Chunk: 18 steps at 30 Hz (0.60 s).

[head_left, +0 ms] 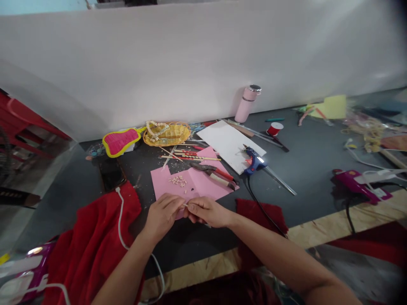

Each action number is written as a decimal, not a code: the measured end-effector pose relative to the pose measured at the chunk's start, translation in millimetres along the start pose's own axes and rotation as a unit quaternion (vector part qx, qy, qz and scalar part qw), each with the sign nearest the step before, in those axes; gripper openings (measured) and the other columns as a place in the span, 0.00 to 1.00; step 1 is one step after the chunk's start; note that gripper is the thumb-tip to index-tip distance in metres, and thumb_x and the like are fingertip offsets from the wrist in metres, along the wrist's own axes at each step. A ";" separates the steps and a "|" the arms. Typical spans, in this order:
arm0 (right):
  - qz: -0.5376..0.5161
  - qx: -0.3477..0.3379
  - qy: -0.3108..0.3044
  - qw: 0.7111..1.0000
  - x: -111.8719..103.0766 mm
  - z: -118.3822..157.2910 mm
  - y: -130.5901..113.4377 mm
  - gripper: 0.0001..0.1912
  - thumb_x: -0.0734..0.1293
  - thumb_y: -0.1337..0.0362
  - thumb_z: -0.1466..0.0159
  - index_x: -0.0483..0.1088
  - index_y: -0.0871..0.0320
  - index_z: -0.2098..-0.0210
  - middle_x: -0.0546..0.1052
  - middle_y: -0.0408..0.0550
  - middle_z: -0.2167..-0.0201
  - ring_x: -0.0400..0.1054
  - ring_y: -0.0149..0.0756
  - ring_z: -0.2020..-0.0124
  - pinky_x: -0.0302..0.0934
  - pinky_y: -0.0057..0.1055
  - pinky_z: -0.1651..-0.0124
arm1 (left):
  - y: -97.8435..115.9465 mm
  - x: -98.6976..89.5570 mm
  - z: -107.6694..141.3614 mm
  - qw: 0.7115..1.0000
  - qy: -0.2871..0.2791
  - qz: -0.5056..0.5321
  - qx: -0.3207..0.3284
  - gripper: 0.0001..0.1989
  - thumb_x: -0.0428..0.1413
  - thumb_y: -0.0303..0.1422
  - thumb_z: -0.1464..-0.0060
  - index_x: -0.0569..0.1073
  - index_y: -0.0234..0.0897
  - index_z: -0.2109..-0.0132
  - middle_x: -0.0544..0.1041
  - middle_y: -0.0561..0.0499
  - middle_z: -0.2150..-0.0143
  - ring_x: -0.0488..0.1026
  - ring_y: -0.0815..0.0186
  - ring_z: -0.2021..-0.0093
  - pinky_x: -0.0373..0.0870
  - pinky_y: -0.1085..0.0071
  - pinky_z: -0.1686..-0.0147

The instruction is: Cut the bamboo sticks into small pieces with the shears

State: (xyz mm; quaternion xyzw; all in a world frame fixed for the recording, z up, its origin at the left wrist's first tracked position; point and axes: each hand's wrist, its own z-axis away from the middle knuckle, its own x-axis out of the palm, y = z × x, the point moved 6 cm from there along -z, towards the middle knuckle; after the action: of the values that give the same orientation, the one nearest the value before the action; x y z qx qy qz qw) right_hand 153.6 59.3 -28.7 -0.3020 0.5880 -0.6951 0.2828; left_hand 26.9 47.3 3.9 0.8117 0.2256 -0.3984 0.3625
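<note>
My left hand (163, 215) and my right hand (210, 212) meet over the near edge of a pink paper sheet (161, 183). Their fingertips pinch a small, thin pale piece (185, 205), its exact kind too small to make out. Just beyond the fingers, a pile of short pale pieces (178, 181) lies on the paper. Red-handled pliers (213, 171) rest on the sheet's right side. Several thin sticks (190, 158), some with red sections, lie behind it. My fingers hide part of the held piece.
A blue glue gun (252, 163) with a clear glue stick lies right of white paper (232, 142). Behind stand a wicker basket (171, 134) and pink bottle (245, 106). A red cloth (92, 228), phone (111, 173) and white cable (120, 216) occupy the left.
</note>
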 end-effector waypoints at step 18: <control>0.505 -0.170 0.208 0.820 -34.8 2.3 -15.5 0.10 0.59 0.69 0.34 0.72 0.59 0.60 0.75 0.51 0.67 0.65 0.38 0.64 0.60 0.34 0.58 | -33.9 -22.8 13.6 0.973 0.171 0.030 -0.153 0.09 0.50 0.31 0.41 0.74 0.35 0.61 0.79 0.48 0.65 0.76 0.65 0.64 0.72 0.71 0.62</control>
State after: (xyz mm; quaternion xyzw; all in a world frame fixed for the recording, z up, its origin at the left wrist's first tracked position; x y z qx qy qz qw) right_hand 177.7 86.2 -16.1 0.1457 0.8116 -0.3907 0.4092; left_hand -15.0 56.6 2.8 0.8093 0.3184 -0.2035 0.4497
